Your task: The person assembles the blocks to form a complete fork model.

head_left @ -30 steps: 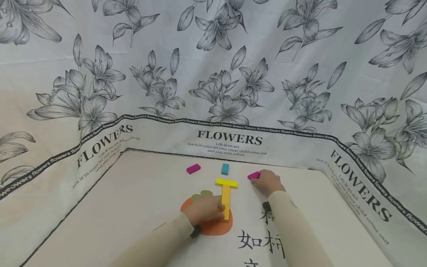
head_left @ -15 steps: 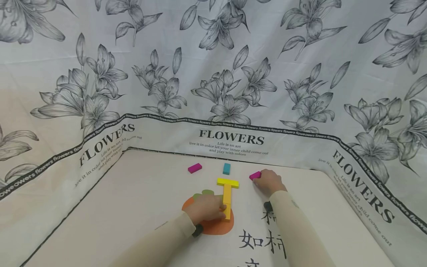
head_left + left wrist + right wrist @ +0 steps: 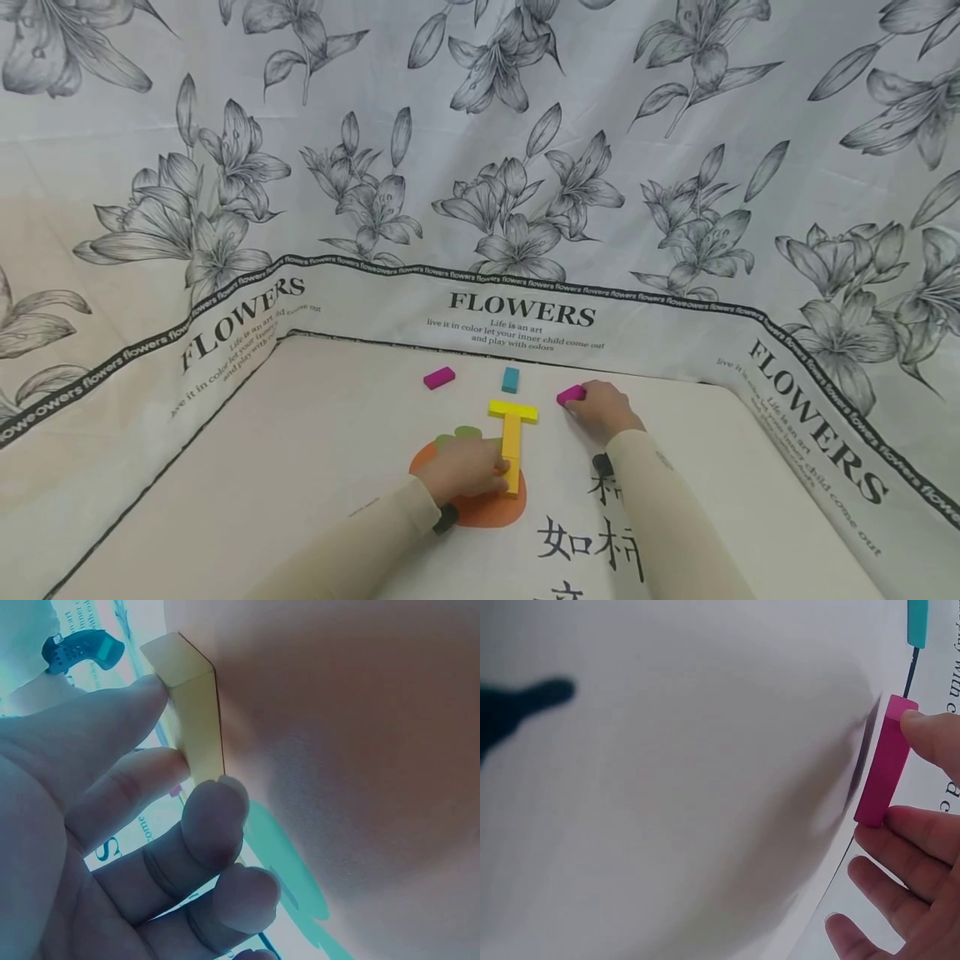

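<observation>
In the head view, two yellow-orange blocks lie end to end: an upper one and a lower one. A bright yellow block crosses their far end, forming a T. My left hand holds the lower block from its left side, thumb and curled fingers against it, as the left wrist view shows on the yellow block. Farther right, my right hand pinches a magenta block by its ends. Thumb and index finger grip this magenta block in the right wrist view; the other fingers stay off it.
Beyond the T lie a blue block and a second magenta block. The pale tabletop cloth has a printed orange fruit and black characters. A flowered curtain rises behind and along both sides.
The head view has shifted slightly. My right hand and its magenta block have moved a little left, towards the blue block. My left hand keeps its place at the lower yellow-orange block.
</observation>
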Demonstrator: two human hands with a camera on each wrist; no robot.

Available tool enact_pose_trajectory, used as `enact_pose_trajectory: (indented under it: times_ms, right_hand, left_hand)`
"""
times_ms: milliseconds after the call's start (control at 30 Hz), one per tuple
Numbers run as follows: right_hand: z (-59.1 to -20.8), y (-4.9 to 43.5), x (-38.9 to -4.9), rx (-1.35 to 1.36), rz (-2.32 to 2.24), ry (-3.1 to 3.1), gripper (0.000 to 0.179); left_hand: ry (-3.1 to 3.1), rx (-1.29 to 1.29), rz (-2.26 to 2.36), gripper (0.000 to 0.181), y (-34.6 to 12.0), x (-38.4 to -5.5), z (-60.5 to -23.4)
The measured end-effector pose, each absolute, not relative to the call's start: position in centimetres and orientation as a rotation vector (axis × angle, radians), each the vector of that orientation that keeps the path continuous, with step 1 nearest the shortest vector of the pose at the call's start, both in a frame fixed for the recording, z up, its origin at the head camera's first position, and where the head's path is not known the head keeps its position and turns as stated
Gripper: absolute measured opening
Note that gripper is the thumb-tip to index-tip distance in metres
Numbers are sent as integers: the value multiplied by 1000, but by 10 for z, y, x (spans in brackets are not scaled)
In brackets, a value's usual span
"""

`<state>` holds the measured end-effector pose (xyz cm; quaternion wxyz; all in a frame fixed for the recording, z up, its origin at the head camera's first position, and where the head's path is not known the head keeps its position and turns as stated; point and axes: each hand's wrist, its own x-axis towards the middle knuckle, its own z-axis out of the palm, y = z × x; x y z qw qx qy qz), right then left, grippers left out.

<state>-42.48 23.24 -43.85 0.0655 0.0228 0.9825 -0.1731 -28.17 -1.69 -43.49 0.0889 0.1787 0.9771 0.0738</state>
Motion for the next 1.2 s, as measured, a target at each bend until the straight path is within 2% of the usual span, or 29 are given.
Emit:
enact_pose_trajectory:
  times_ms: [200,1200]
  right_hand:
    - [-441,228,-427,8,-497,2972,65]
    - [-438,201,-424,-169,-448,2948,61]
  left_hand:
    - [2888,531,248,23,-16,-281,-435]
    - [2900,556,174,25,-15,-276,-432]
